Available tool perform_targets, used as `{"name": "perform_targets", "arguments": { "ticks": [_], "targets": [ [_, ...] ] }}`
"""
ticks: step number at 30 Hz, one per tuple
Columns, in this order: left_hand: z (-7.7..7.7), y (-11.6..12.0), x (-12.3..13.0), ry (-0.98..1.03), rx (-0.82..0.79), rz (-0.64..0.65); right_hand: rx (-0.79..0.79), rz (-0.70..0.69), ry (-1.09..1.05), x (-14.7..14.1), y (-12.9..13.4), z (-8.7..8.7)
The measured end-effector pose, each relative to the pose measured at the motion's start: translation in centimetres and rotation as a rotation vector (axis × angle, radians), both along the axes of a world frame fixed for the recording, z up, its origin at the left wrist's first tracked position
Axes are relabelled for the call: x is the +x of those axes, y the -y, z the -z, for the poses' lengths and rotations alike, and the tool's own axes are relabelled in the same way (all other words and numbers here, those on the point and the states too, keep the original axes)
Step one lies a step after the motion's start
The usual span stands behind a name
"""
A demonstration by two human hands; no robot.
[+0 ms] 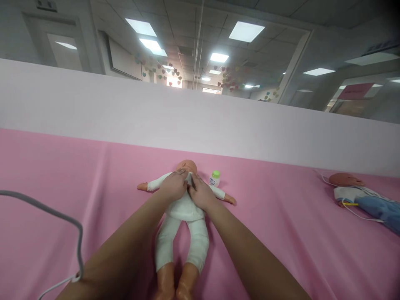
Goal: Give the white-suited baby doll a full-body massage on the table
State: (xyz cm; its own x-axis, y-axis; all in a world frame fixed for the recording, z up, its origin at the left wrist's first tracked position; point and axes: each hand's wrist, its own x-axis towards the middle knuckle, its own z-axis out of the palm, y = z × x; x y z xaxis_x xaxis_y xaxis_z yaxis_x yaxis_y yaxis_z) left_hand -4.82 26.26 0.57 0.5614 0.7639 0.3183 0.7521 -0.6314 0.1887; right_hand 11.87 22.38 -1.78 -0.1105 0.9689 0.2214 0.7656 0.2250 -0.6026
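Observation:
A baby doll (186, 210) in a white outfit lies on its back on the pink sheet, arms spread and bare feet towards me. My left hand (174, 184) rests on its upper chest, fingers stretched towards the neck. Beside it, my right hand (201, 192) lies on the other side of the chest, its fingers also extended, near the collar. Both hands appear to touch the clothing without gripping it. A small bottle (214, 179) with a green cap stands just right of the doll's head. The hands partly cover the doll's chest.
A second doll (378, 204) in blue and white clothing, with a thin white tube, lies at the far right. A grey cable (53, 210) curves in from the left. Behind the pink sheet (265, 241) runs a low white wall (200, 125) with glass above.

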Motion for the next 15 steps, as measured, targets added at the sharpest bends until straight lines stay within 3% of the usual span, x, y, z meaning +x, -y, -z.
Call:
{"name": "perform_targets", "arguments": {
  "ticks": [8,12,15],
  "targets": [
    [2.1,-0.4,0.1,-0.022,-0.024,-0.011,0.0,-0.029,0.043,-0.5,-1.1,2.6],
    [1.7,0.4,0.0,0.058,-0.028,-0.041,0.07,-0.001,-0.016,-0.3,-0.5,2.7],
    [0.8,1.2,-0.5,0.133,-0.019,-0.18,0.149,0.07,-0.033,0.1,0.0,2.5]
  ]
}}
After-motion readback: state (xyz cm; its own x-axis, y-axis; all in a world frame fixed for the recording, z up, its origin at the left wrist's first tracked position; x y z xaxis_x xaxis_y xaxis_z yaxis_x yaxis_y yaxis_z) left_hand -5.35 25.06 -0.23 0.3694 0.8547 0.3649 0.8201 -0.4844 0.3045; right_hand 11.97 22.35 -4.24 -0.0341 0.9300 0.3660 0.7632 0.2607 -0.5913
